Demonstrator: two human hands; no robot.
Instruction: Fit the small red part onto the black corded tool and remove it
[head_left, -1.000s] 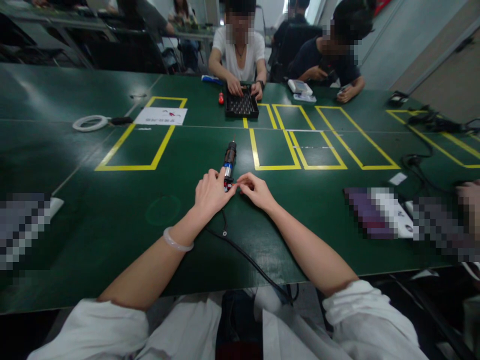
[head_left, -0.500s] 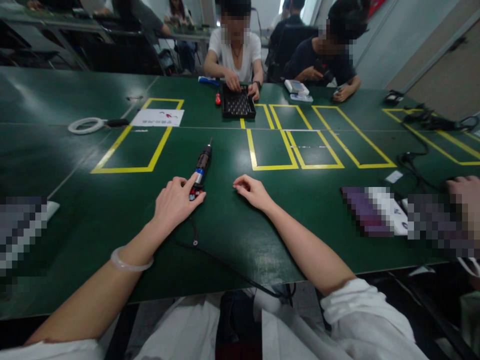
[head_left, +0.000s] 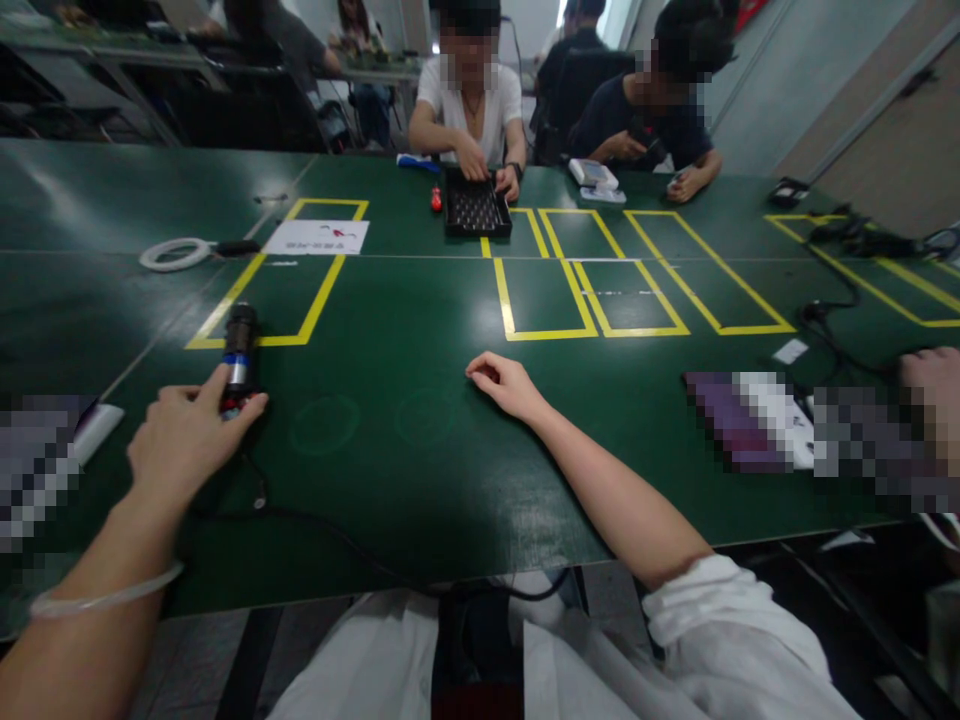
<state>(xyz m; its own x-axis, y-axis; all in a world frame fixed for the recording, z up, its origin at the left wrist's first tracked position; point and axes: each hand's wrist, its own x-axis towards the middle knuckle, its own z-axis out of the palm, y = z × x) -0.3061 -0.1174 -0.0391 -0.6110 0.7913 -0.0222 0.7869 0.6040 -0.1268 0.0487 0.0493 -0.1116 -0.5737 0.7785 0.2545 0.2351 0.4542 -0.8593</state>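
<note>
My left hand [head_left: 187, 430] grips a corded electric screwdriver [head_left: 238, 345], with a dark front end and a blue and silver band. Its bit does not show from this angle, and its lower body is partly hidden by my fingers. A black cord [head_left: 322, 525] runs from it across the green table [head_left: 450, 500] and over the near edge. My right hand [head_left: 504, 384] rests on the table to the right, fingers loosely curled, with nothing visible in them.
Yellow tape outlines [head_left: 551, 335] mark the table. A printed sheet [head_left: 319, 237] and a white cable coil [head_left: 176, 254] lie at the left. Across the table, a person handles a black tray [head_left: 478, 215] beside a red-handled tool [head_left: 436, 198]. Another person's hand [head_left: 930, 385] is at the right.
My left hand has carried the screwdriver leftward, and it now points more nearly straight away from me. The cord has trailed left with it. My right hand stays in place.
</note>
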